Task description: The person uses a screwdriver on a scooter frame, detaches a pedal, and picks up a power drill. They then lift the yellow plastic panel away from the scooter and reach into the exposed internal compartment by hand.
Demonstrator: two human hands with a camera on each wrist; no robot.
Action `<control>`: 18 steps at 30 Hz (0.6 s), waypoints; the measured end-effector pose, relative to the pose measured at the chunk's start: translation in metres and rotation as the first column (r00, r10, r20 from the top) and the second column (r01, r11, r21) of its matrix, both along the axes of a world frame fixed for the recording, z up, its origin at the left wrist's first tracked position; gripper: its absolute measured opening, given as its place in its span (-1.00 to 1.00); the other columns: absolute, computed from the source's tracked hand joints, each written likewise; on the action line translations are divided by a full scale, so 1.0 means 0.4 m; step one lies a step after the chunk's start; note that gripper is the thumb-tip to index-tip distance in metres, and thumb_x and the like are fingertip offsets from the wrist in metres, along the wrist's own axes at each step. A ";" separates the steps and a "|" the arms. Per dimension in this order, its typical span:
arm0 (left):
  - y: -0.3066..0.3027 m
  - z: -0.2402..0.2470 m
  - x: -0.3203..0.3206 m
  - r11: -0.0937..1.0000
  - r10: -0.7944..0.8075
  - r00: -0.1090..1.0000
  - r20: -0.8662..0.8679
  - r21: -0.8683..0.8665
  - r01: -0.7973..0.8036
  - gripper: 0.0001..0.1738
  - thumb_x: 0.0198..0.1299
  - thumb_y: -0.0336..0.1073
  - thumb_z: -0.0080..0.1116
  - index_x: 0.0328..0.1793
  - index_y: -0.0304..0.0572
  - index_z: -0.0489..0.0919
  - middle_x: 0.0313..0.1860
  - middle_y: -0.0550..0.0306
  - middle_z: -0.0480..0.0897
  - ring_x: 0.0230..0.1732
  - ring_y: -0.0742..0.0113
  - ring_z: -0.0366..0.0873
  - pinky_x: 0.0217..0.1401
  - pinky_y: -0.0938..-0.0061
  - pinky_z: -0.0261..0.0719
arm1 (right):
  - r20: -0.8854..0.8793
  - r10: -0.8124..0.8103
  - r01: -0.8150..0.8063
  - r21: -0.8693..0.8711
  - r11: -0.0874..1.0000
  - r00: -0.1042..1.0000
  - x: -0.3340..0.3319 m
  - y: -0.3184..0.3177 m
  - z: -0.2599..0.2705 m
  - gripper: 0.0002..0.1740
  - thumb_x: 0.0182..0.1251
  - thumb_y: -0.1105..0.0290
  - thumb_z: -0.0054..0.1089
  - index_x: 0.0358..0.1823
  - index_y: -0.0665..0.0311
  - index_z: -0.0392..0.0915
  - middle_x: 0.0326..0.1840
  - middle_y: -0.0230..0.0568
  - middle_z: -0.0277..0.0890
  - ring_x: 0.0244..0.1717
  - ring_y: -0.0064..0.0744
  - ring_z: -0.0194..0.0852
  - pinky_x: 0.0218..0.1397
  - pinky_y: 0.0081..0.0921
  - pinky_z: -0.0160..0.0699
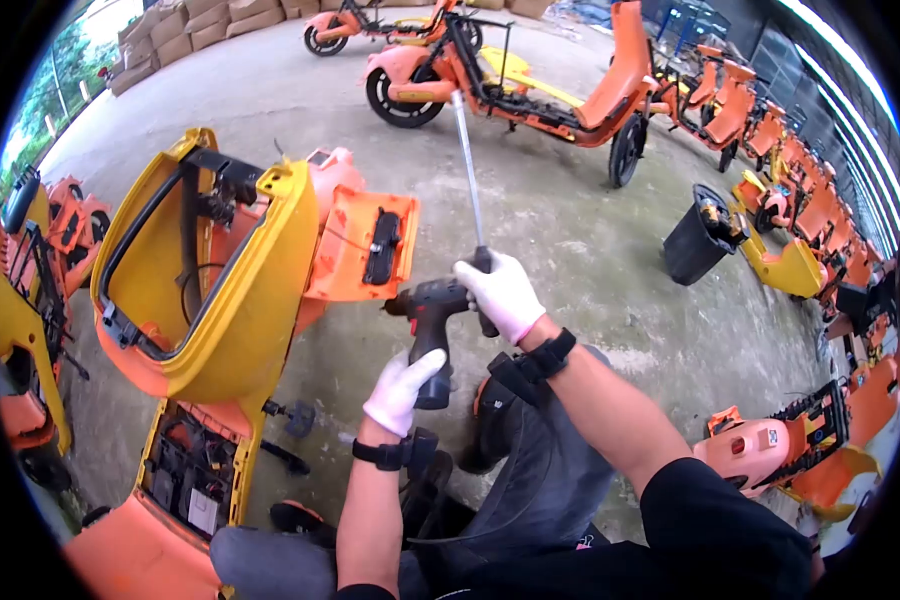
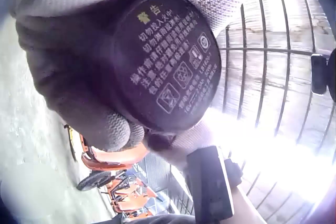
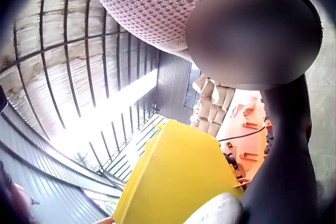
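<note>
In the head view, a cordless drill (image 1: 433, 325) points left, its chuck close to an orange panel (image 1: 398, 222). My white-gloved left hand (image 1: 405, 388) grips the drill low on its handle. The round battery base (image 2: 168, 66), printed with a warning label, fills much of the left wrist view. My gloved right hand (image 1: 502, 297), at the rear of the drill, holds a long-shafted tool (image 1: 468, 165) by its black handle, the metal shaft pointing away from me. The right wrist view shows a dark handle (image 3: 286, 140) below a blurred patch.
On the left stands a partly stripped yellow and orange scooter body (image 1: 255, 290), its floor compartment (image 1: 195, 460) exposed. Another orange scooter (image 1: 530, 95) is parked ahead. A black bin (image 1: 698, 245) stands right of centre, near rows of scooters. Brown sacks (image 1: 195, 30) line the back.
</note>
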State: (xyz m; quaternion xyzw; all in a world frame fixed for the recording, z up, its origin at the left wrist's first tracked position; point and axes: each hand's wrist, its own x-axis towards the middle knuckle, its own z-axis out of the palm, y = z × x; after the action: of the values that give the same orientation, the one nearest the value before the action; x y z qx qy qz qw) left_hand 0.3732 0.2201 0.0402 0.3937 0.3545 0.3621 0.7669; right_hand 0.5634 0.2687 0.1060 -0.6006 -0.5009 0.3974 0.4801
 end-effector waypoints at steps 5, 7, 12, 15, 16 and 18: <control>-0.005 -0.008 0.010 0.998 -0.029 0.996 0.085 -0.052 0.034 -0.57 0.21 -0.06 0.27 -0.01 -0.28 0.53 -0.32 0.17 0.61 -0.36 0.41 0.59 -0.30 0.54 0.57 | 0.045 0.038 -0.038 0.010 0.999 0.998 -0.021 -0.040 0.031 -0.74 0.24 0.27 0.26 -0.31 0.36 0.55 -0.50 -0.34 0.51 -0.50 -0.60 0.44 -0.42 -0.53 0.45; -0.006 -0.020 0.019 0.996 -0.032 0.988 0.149 -0.075 0.043 -0.57 0.21 -0.06 0.27 -0.01 -0.26 0.54 -0.31 0.18 0.62 -0.38 0.44 0.57 -0.32 0.56 0.55 | 0.041 0.066 -0.065 -0.022 0.998 0.997 -0.017 -0.035 0.041 -0.76 0.26 0.28 0.24 -0.27 0.35 0.54 -0.53 -0.38 0.47 -0.56 -0.64 0.40 -0.49 -0.58 0.41; 0.002 0.002 0.021 0.997 -0.054 0.988 0.146 0.065 0.045 -0.62 0.24 -0.08 0.22 -0.03 -0.22 0.48 -0.33 0.26 0.53 -0.39 0.52 0.49 -0.33 0.61 0.48 | -0.006 0.010 -0.010 0.054 0.998 1.000 -0.022 -0.031 0.048 -0.80 0.34 0.33 0.18 -0.24 0.34 0.52 -0.55 -0.44 0.42 -0.60 -0.68 0.35 -0.55 -0.62 0.33; -0.006 0.046 0.020 0.991 -0.046 0.978 0.205 0.132 0.019 -0.60 0.24 -0.12 0.22 0.02 -0.23 0.42 -0.29 0.24 0.52 -0.37 0.52 0.48 -0.27 0.57 0.50 | -0.046 -0.096 0.104 0.243 0.964 0.994 -0.034 -0.045 0.051 -0.84 0.39 0.34 0.16 -0.26 0.30 0.51 -0.53 -0.43 0.43 -0.57 -0.69 0.33 -0.49 -0.66 0.31; -0.010 0.058 0.026 0.984 -0.029 0.972 0.235 0.179 -0.014 -0.59 0.23 -0.14 0.24 0.05 -0.23 0.41 -0.28 0.25 0.52 -0.36 0.53 0.48 -0.26 0.57 0.50 | -0.052 -0.133 0.143 0.290 0.946 0.990 -0.047 -0.058 0.062 -0.86 0.40 0.36 0.15 -0.23 0.29 0.51 -0.50 -0.45 0.43 -0.56 -0.70 0.32 -0.47 -0.68 0.30; -0.002 0.076 0.023 0.961 0.016 0.985 0.169 0.269 -0.062 -0.58 0.18 -0.21 0.28 0.04 -0.26 0.40 -0.27 0.27 0.49 -0.28 0.56 0.45 -0.24 0.59 0.48 | 0.057 -0.207 0.171 0.376 0.911 0.977 -0.058 -0.082 0.063 -0.88 0.39 0.38 0.16 -0.20 0.29 0.51 -0.47 -0.46 0.42 -0.55 -0.72 0.31 -0.49 -0.69 0.27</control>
State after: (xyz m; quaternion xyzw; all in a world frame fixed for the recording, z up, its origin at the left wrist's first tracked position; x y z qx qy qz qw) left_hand 0.3824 0.2192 0.0707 0.4573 0.2439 0.4541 0.7246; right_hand 0.5402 0.2361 0.1314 -0.5637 -0.5285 0.2187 0.5959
